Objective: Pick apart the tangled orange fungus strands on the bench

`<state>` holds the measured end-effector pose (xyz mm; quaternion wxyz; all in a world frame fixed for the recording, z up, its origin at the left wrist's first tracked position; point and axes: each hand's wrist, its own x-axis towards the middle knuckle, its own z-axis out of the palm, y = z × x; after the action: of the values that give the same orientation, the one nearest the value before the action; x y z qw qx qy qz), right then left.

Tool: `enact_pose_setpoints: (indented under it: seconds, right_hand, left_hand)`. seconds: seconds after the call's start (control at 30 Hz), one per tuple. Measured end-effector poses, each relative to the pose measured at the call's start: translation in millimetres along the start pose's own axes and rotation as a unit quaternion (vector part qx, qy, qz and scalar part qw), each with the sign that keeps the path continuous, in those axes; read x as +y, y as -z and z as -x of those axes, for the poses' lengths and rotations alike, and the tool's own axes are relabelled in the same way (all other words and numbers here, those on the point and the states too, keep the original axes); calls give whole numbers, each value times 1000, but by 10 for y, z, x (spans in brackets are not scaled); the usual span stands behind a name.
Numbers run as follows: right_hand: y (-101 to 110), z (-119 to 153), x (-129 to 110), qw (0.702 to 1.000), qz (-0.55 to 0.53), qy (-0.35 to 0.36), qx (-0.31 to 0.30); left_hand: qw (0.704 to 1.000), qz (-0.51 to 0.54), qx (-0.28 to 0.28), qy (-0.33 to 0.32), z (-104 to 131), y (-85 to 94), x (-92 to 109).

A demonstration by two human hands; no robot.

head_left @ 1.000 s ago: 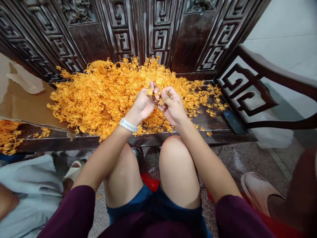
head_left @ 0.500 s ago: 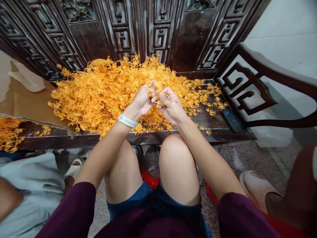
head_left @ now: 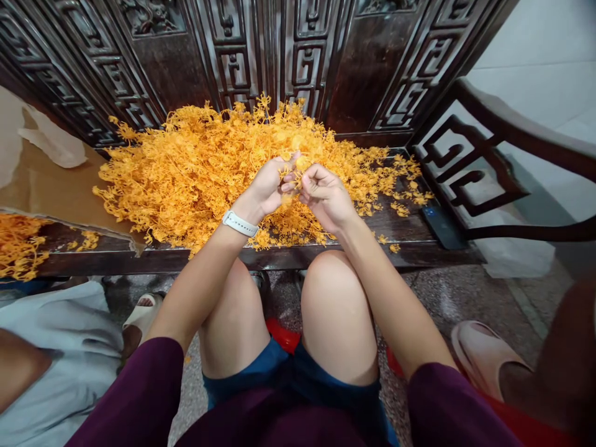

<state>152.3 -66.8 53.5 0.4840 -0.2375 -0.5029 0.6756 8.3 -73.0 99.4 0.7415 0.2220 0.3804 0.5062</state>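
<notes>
A big heap of orange, spidery plastic flower pieces (head_left: 186,167) covers the dark wooden bench. Over its front right part, my left hand (head_left: 270,186) holds a small orange plastic flower piece (head_left: 298,177), its fingers curled and the wrist wearing a pale watch band. Close beside it, my right hand (head_left: 328,197) pinches at the same piece with thumb and forefinger. The fingertips of both hands almost meet and partly hide the piece, so its exact shape does not show.
A carved dark wood backrest (head_left: 242,74) rises behind the heap. To the left a cardboard sheet (head_left: 60,186) separates another orange pile (head_left: 21,248). A phone (head_left: 442,226) lies by the armrest (head_left: 493,136) at right. People sit on both sides; a slipper (head_left: 484,357) shows at right.
The view has shifted slightly. My right hand's fingers have closed in a tighter pinch near the left fingertips. Both hands stay over the heap.
</notes>
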Motion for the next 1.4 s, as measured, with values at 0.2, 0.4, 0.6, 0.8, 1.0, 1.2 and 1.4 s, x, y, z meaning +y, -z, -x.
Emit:
enact_pose_setpoints:
  seconds: [0.2, 0.4, 0.6, 0.8, 1.0, 1.2, 1.4]
  right_hand:
    - [64, -23, 2, 998, -27, -11, -58]
    - [17, 44, -148, 992, -100, 42, -71]
    - [9, 171, -161, 982, -28, -15, -185]
    - [260, 270, -215, 915, -6, -70, -396]
    - [381, 131, -174, 933, -354, 58, -28]
    - [193, 158, -176, 989, -132, -61, 43]
    - [157, 85, 82, 985, 101, -57, 128]
  left_hand:
    - [996, -30, -71, -36, -4, 61, -17]
    - [992, 78, -91, -30, 16, 116, 67]
    - [995, 44, -67, -61, -92, 156, 48]
    - [993, 43, -67, -85, -139, 266, 78]
    - [994, 31, -56, -84, -170, 359, 112]
    - [995, 5, -49, -90, -191, 327, 40]
    - [994, 14, -46, -98, -139, 216, -25]
